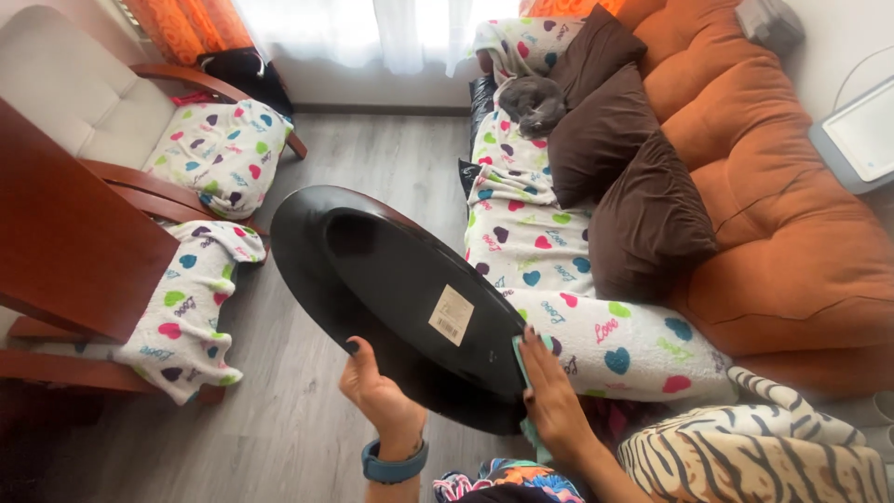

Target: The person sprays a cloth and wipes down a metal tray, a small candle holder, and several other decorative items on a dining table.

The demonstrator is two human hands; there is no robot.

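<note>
A large black oval tray (391, 289) is held tilted in front of me, underside up, with a pale sticker (451, 315) near its middle. My left hand (377, 391) grips the tray's near left edge from below; a blue band sits on that wrist. My right hand (551, 396) presses a teal cloth (519, 359) against the tray's near right edge.
An orange sofa (792, 224) with brown cushions (624, 158) and a heart-print cover (549, 270) runs along the right; a grey cat (533, 101) lies on it. Wooden armchairs (74, 224) with heart-print cushions stand at left. Grey plank floor (391, 158) lies between. A zebra-print cushion (754, 447) is bottom right.
</note>
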